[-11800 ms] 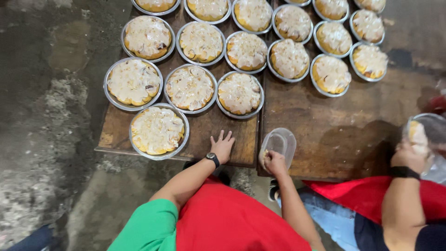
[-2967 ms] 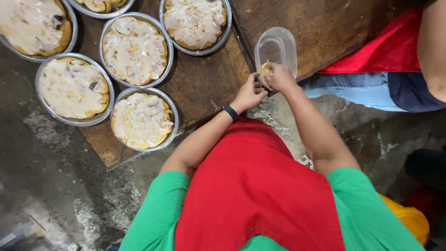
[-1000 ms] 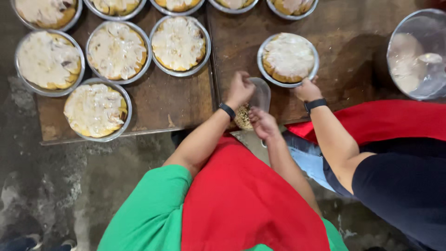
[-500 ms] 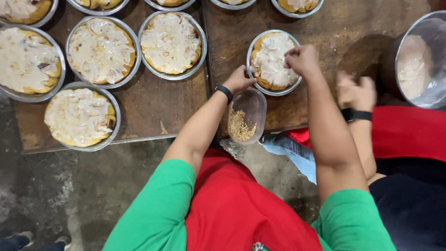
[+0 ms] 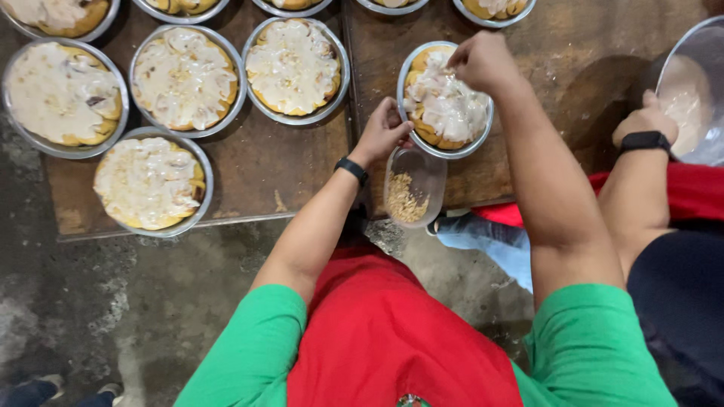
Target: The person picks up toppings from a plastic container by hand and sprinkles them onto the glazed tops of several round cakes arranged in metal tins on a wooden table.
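My left hand grips the rim of a clear plastic container holding chopped nuts, at the near edge of the wooden table. My right hand hovers with pinched fingers over a round metal pan of buns covered in white icing, just beyond the container. A black band sits on my left wrist. Whether crumbs are between the right fingers is hard to tell.
Several more iced pans lie to the left, such as one and another near the table edge. A co-worker's hand with a black wristband holds a large metal bowl at right. Concrete floor lies below.
My right hand has settled over the far rim of the iced pan. The co-worker's hand has moved right, to the bowl. The nut container stays in my left hand.
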